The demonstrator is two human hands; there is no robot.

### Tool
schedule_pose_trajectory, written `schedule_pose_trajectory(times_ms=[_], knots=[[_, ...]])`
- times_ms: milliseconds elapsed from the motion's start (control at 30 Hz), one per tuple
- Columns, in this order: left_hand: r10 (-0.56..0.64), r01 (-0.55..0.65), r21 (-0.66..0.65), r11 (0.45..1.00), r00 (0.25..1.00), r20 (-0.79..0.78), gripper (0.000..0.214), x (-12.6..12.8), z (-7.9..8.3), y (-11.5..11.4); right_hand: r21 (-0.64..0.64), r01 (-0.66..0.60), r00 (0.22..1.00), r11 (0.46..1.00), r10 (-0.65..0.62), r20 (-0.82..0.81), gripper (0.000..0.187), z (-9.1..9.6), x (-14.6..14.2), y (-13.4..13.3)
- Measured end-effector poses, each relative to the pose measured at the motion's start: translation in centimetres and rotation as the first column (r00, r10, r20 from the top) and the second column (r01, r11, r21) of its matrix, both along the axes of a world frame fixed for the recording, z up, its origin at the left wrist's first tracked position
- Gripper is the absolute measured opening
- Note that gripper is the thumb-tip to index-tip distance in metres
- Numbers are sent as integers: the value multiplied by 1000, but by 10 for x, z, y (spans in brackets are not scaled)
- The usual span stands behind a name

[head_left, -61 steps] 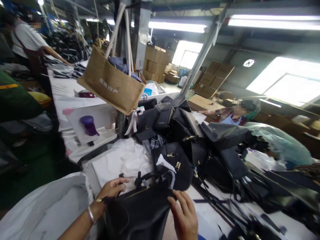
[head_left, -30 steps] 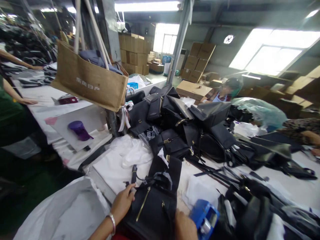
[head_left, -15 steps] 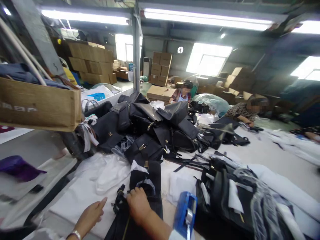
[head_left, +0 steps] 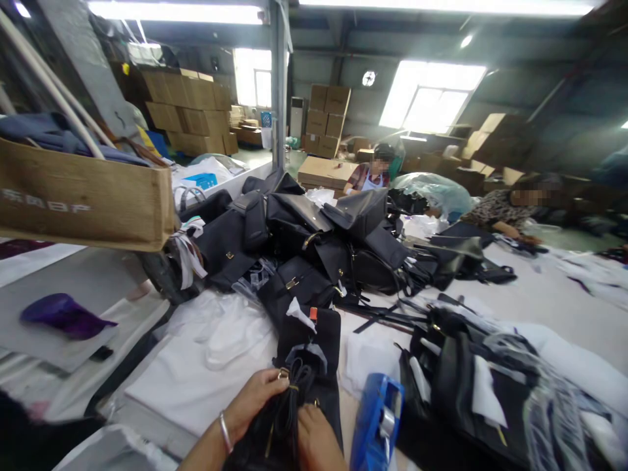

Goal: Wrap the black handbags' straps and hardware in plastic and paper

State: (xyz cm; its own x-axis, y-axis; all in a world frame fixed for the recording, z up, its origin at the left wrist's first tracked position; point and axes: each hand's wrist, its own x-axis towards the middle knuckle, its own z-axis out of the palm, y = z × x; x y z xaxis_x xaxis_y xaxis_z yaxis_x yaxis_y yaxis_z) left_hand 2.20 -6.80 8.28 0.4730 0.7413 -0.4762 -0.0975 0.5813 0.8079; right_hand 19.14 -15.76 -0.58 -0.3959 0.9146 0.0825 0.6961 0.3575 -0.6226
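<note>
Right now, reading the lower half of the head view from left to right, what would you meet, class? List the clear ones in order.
Purple item → left hand → coiled black cord → right hand → blue tape dispenser → black bags.

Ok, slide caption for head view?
Left hand and right hand at a looped black strap over a black bag.

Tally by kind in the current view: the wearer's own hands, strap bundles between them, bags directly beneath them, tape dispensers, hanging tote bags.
Hands (left hand, right hand): 2
Black strap bundle: 1
Black bag: 1
Blue tape dispenser: 1
Tan tote bag: 1
Total: 6
</note>
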Motion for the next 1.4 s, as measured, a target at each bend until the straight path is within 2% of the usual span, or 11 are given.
schedule_pose_trajectory(times_ms=[67, 200, 367, 500, 600, 700, 800, 933, 1067, 1200, 1400], knots=[[11, -6, 79, 997, 998, -62, 35, 2, 3, -3, -228, 79, 966, 970, -131, -223, 43, 14, 14, -5], [75, -65, 136, 989, 995, -72, 37, 10, 13, -9, -564, 61, 694, 823, -441, -568, 56, 58, 25, -6], [96, -97, 87, 991, 995, 20, 29, 26, 22, -10, -488, 59, 819, 871, -322, -476, 75, 73, 11, 7], [247, -239, 124, 963, 967, -56, 33, 27, 6, -3, -315, -34, 966, 948, -49, -254, 55, 57, 6, 9], [324, -292, 170, 941, 921, -216, 42, 19, -16, 3, -257, 24, 980, 966, -74, -185, 31, 48, 12, 8], [401, -318, 274, 908, 847, -348, 49, 11, -27, 5, -354, 154, 893, 923, -283, -349, 22, 51, 26, 11], [490, -175, 587, 790, 755, -435, 56, 14, -17, 1, -514, 166, 645, 842, -487, -589, 34, 65, 42, 20], [150, 187, 610, 770, 876, -458, 44, 44, 6, -2, -527, 89, 435, 845, -509, -743, 39, 81, 51, 32], [-109, 266, 518, 813, 943, -313, 42, 80, 11, 3, -547, 169, 349, 820, -569, -745, 44, 82, 50, 39], [-133, 255, 447, 857, 949, -285, 28, 95, 6, 13, -531, 273, 407, 802, -597, -691, 41, 80, 63, 41], [-150, 303, 425, 853, 922, -356, 32, 110, 4, 28, -292, 461, 714, 838, -545, -439, 33, 83, 87, 52]])
